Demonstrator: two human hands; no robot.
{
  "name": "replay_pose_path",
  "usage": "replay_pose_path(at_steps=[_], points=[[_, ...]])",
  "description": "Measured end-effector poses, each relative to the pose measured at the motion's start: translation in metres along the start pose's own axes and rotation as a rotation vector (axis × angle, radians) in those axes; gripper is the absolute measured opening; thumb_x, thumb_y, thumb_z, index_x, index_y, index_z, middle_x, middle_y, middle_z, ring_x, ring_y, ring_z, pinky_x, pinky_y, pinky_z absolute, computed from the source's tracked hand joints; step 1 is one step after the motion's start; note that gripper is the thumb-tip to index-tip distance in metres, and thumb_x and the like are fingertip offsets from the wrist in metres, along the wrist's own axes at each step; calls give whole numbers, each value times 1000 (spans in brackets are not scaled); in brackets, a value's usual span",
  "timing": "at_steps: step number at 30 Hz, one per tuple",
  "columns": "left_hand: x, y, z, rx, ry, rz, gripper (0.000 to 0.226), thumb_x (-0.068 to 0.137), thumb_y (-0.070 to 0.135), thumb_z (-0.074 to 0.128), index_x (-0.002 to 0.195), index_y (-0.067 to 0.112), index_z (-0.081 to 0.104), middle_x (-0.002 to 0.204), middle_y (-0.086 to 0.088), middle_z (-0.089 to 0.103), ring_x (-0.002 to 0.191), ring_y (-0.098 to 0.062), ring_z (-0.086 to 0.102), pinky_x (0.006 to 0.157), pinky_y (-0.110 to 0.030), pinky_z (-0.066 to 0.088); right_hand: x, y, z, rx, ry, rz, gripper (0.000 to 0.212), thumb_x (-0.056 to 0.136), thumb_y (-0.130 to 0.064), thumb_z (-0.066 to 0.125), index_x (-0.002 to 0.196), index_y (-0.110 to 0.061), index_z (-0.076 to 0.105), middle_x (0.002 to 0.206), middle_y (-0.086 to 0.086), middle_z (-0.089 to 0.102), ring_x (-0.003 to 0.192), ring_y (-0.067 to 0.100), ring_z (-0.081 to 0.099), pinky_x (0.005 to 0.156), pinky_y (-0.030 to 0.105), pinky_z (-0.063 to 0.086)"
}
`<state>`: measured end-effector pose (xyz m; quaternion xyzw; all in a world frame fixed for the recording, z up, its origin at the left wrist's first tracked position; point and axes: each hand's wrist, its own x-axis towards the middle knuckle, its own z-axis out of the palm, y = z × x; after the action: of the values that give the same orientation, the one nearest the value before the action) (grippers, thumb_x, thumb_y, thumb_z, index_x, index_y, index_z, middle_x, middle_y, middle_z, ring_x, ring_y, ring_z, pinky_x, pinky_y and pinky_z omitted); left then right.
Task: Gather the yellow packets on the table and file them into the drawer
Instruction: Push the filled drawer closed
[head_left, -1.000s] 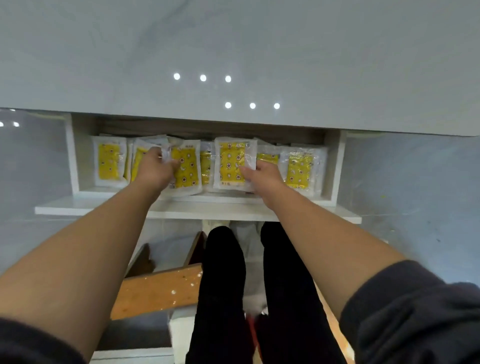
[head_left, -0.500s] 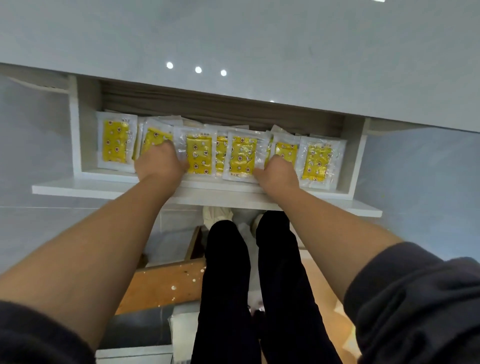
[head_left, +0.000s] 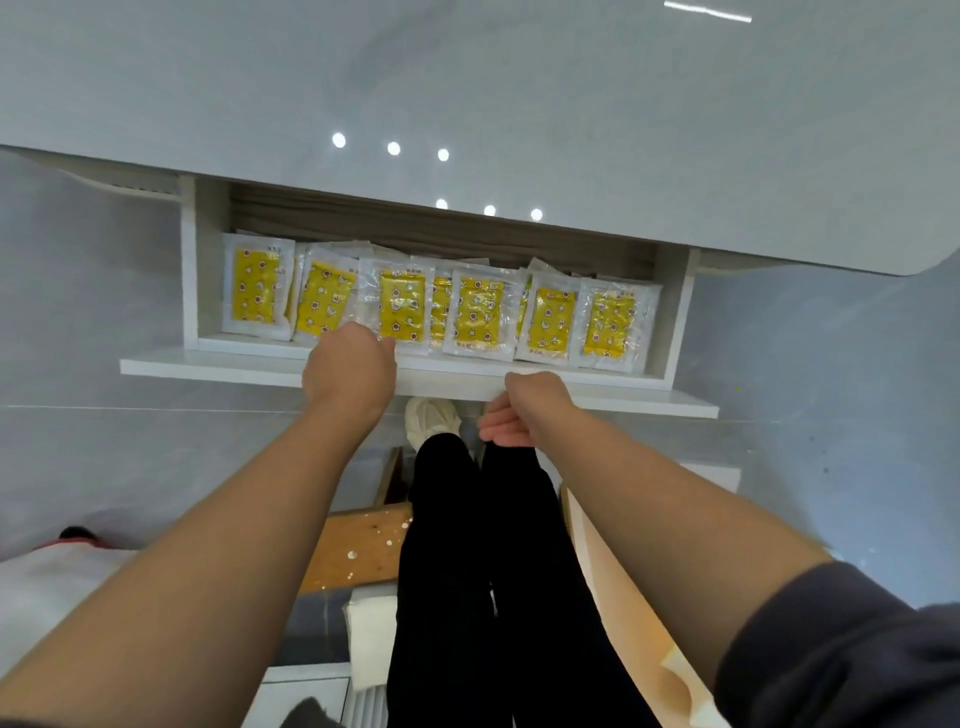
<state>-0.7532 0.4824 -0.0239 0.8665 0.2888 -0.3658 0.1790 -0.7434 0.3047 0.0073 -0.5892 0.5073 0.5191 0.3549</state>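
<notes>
Several yellow packets (head_left: 478, 318) overlap in one row across the drawer (head_left: 207, 291), from side wall to side wall. Left hand (head_left: 350, 366) is at the front edge, its fingers hidden, so I can't tell its grip. Right hand (head_left: 519, 410) is loosely curled and empty, just under that edge. I'd press leaning packets flat before pushing the drawer shut.

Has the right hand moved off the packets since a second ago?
Yes. The right hand has pulled back off the yellow packets, toward the person, past the drawer front.
</notes>
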Motion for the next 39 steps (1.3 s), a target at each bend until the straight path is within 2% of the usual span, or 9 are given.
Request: replay_pose_path(at_steps=[5, 10, 12, 15, 19, 25, 31, 36, 39], points=[[-12, 2, -7, -214, -208, -169, 50, 96, 39, 46, 75, 0, 68, 55, -7, 70, 50, -18, 68, 70, -32, 59, 1, 6, -1, 218, -112, 157, 42, 103, -24, 32, 86, 4, 58, 106, 19, 68, 64, 25, 64, 41, 25, 52], [-22, -6, 1, -674, -398, -476, 49, 100, 32, 43, 85, -10, 64, 74, -21, 70, 64, -30, 70, 52, -32, 59, 5, 9, 1, 673, -102, 156, 31, 99, -14, 47, 126, 1, 49, 130, 19, 58, 115, 29, 62, 79, 34, 58], [-26, -3, 2, -883, -430, -575, 44, 101, 30, 43, 85, -7, 59, 78, -20, 67, 65, -27, 67, 42, -27, 56, 5, 8, 6, 764, -56, 117, 32, 97, -6, 48, 129, 1, 48, 120, 20, 62, 106, 31, 65, 72, 34, 58], [-30, 5, 5, -1062, -430, -637, 40, 102, 30, 40, 89, -5, 56, 82, -18, 65, 61, -22, 67, 43, -26, 55, 8, 6, 12, 840, -28, 88, 31, 95, -2, 51, 125, -1, 51, 93, 16, 63, 73, 25, 65, 69, 33, 58], [-21, 10, 4, -1132, -406, -619, 41, 101, 33, 42, 96, -4, 57, 90, -16, 67, 59, -17, 69, 44, -23, 56, 15, -3, 13, 822, 8, 27, 34, 95, -7, 53, 129, 0, 49, 95, 15, 63, 65, 22, 64, 75, 32, 58], [3, 38, -16, -1202, -355, -504, 44, 102, 32, 40, 118, -7, 51, 96, -19, 66, 71, -21, 67, 51, -25, 58, 16, -36, 5, 845, -4, -103, 39, 95, -12, 56, 130, 2, 47, 117, 21, 63, 92, 29, 69, 80, 34, 58], [16, 59, -25, -1313, -293, -429, 41, 102, 30, 42, 126, -2, 46, 104, -20, 65, 83, -25, 68, 72, -33, 57, 14, -52, -3, 857, -78, -221, 36, 97, -16, 55, 127, 2, 48, 85, 12, 67, 76, 22, 69, 87, 35, 57], [23, 75, -34, -1454, -284, -342, 29, 102, 13, 40, 122, -6, 49, 113, -21, 65, 97, -28, 67, 86, -36, 55, 11, -71, -13, 870, -156, -338, 33, 94, 11, 41, 126, 7, 49, 120, 22, 61, 108, 30, 64, 93, 37, 53], [26, 87, -41, -1538, -303, -269, 34, 96, -5, 33, 126, -7, 49, 99, -16, 65, 107, -29, 62, 91, -36, 51, 12, -87, -17, 887, -190, -362, 45, 93, 17, 29, 133, 3, 44, 130, 22, 56, 120, 31, 57, 93, 36, 50]])
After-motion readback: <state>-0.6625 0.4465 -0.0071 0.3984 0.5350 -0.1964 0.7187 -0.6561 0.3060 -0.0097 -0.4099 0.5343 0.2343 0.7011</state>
